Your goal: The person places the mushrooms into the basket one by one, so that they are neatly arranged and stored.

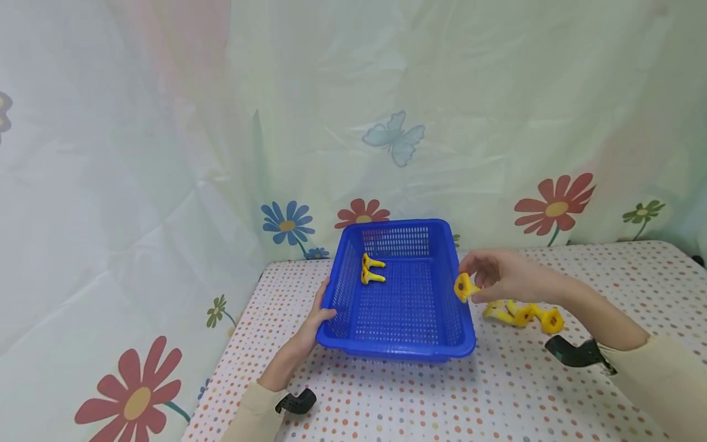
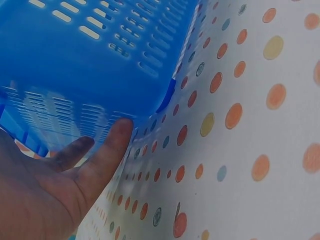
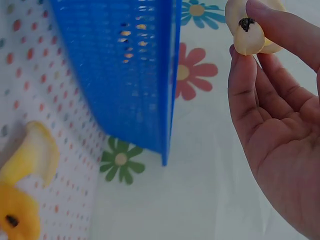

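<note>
The left hand [image 1: 309, 325] grips the left side of the blue basket [image 1: 394, 351], its thumb over the rim. In the left wrist view, the fingers of the left hand [image 2: 65, 180] lie against the outer wall of the basket [image 2: 90, 70]. Two yellow trumpet-shaped pieces [image 1: 373, 278] lie inside on the left. At the right rim, the right hand [image 1: 510, 276] pinches another yellow piece [image 1: 463, 286] between thumb and fingers. From the right wrist view, the stem end of this held piece [image 3: 249, 40] faces the camera, with the right hand [image 3: 285, 105] around it.
Several yellow pieces [image 1: 523, 315] lie together on the dotted tablecloth [image 1: 552, 393], right of the basket and below the right hand. Behind the table hangs a pale sheet [image 1: 469, 123] printed with flowers and a butterfly.
</note>
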The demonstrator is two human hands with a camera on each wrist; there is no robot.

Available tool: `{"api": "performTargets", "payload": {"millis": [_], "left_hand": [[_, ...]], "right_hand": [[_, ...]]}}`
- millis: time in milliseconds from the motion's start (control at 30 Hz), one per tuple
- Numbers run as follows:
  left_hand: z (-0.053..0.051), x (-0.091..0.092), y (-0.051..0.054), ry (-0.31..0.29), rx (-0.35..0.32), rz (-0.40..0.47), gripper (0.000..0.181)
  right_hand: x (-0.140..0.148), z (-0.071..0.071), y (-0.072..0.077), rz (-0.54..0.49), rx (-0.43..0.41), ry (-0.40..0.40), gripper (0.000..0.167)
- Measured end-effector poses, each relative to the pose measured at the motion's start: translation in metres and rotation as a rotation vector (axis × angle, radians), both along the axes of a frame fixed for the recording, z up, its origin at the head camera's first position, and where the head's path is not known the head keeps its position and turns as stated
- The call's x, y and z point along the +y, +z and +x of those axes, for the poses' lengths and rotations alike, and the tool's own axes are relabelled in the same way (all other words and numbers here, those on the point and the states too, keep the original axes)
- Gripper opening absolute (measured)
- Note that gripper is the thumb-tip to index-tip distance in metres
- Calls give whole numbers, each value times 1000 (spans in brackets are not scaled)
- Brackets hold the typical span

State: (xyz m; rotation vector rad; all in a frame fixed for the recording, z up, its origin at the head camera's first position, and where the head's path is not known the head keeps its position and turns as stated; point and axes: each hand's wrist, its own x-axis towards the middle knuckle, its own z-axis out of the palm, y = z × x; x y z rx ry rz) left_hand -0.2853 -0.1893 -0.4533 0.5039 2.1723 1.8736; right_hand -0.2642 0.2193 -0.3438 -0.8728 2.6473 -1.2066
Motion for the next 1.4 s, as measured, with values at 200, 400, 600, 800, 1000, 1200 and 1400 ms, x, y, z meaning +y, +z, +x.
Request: {"api": "performTargets", "payload": {"millis": [200,400,600,800,1000,1200,1400], "left_hand": [[-1,0,-1,8,-6,1,80],[-2,-1,-2,3,-10,3,80],[0,1,-1,0,-24,-1,79],[0,0,1,-13,-31,3,77],[0,-3,5,-6,-36,16,73],[0,-4,10,-13,-34,19,65],[1,-5,18,-28,-109,22,65]], "right_hand": [[-29,-17,16,-28,-26,46,39],[-56,-34,24,-29,-12,91,38],[-80,-51,24,-27,-12,122,36],[-105,-71,19,-30,2,113,36],[-130,-89,10,-54,-43,120,38],[-148,-108,-8,-58,-73,123,37],[-161,-114,-19,-40,-105,91,35]]}}
